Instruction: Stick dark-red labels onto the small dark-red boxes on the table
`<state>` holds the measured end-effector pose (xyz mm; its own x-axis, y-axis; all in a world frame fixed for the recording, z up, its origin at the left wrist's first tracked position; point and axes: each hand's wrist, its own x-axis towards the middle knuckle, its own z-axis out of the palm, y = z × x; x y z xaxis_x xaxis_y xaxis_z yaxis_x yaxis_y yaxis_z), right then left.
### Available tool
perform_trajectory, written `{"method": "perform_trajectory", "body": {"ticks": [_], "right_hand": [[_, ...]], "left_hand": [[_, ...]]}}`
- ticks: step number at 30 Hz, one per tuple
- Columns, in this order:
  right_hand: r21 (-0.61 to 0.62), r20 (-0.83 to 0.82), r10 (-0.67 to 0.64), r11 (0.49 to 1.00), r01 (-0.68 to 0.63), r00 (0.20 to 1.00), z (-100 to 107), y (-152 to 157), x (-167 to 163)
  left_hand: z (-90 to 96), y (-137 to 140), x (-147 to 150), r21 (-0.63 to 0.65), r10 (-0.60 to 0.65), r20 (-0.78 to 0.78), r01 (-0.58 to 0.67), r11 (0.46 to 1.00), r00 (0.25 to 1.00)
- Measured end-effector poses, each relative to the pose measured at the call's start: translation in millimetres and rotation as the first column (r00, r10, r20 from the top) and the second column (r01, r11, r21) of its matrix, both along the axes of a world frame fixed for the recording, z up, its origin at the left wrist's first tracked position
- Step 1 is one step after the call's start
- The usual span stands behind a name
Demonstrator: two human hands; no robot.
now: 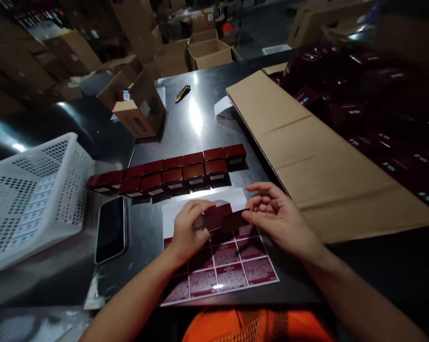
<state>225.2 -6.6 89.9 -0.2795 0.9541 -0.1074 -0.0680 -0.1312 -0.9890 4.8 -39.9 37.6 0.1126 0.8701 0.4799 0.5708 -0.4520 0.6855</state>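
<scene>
At lower centre, over the label sheet [221, 266], our left hand [188, 232] grips the small maroon box [216, 216] while our right hand [278, 216] pinches a label [237, 219] — we should square its edge first, we judge.

A dark, glossy metal worktable [200, 123] fills the near scene, with bright glare from overhead light running along its middle and at its far left edge. A flattened sheet of brown cardboard [317, 152] lies across its right side. A white perforated plastic basket [32, 199] sits at the near left. Beyond the table's far edge, open cardboard boxes [209, 52] stand on a dim floor, and more cartons [40, 52] are stacked at the far left. The room is dim overall.
</scene>
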Motion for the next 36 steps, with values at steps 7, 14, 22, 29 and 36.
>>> {"method": "perform_trajectory", "body": {"ticks": [7, 14, 22, 29, 36], "right_hand": [[-0.119, -0.042, -0.135, 0.984, 0.129, 0.99, 1, 8, 2], [-0.081, -0.178, -0.241, 0.97, 0.23, 0.954, 4, 16, 9], [-0.045, -0.255, -0.245, 0.969, 0.241, 0.935, 2, 15, 13], [0.188, -0.308, 0.005, 0.981, 0.055, 0.951, -19, -4, -11], [0.432, -0.227, -0.031, 0.893, 0.129, 0.973, -21, -14, -21]], "left_hand": [[0.7, -5, 4, -0.302, 0.011, 0.271, 0.074, 0.95, 0.963], [1.5, -2, -3, -0.373, 0.211, 0.449, -0.032, 0.927, 0.868], [7.3, -4, 6, -0.465, 0.174, 0.822, 0.461, 0.756, 0.543], [1.8, -14, 13, -0.473, 0.247, 0.86, 0.517, 0.713, 0.447], [4.2, -10, 12, -0.545, 0.146, 0.698, 0.389, 0.743, 0.701]]}}
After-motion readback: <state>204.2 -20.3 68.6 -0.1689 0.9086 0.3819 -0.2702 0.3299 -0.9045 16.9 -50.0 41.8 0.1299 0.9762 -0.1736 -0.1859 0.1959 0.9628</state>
